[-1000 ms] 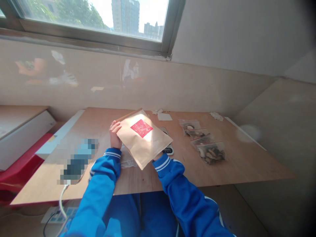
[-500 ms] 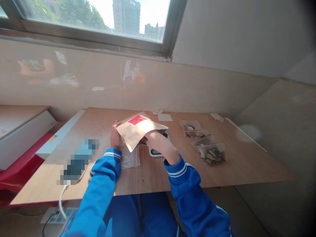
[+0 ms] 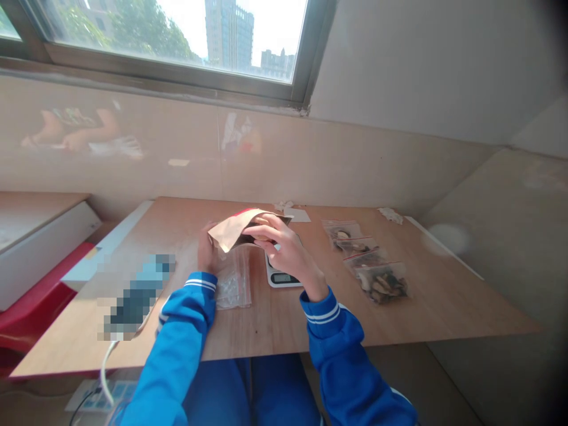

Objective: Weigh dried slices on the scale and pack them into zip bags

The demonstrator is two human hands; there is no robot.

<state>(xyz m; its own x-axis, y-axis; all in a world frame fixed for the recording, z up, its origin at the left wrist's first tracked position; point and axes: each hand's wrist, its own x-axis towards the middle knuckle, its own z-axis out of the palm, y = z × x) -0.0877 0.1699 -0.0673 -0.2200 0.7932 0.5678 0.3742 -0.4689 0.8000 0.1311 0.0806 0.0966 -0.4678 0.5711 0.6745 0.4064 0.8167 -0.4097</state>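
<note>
From the head view, the left hand (image 3: 206,247) has the closed end of a brown paper bag (image 3: 228,231) gripped, though its fingers are mostly hidden behind the paper. The bag's up off the tabletop (image 3: 255,340), tipped so its mouth faces right, I'd guess because that gives the right hand (image 3: 288,251) a straight way in. Those right fingers (image 3: 267,231) are a bit apart with the tips in the opening; can't tell if they're pinching anything. A white scale (image 3: 284,280) sits partly under that hand, probably parked there for easy reach. Clear zip bags (image 3: 235,287) lie by the left wrist, and filled bags (image 3: 384,283) of dark and pale slices overlap off to the right, maybe to leave the middle free.
</note>
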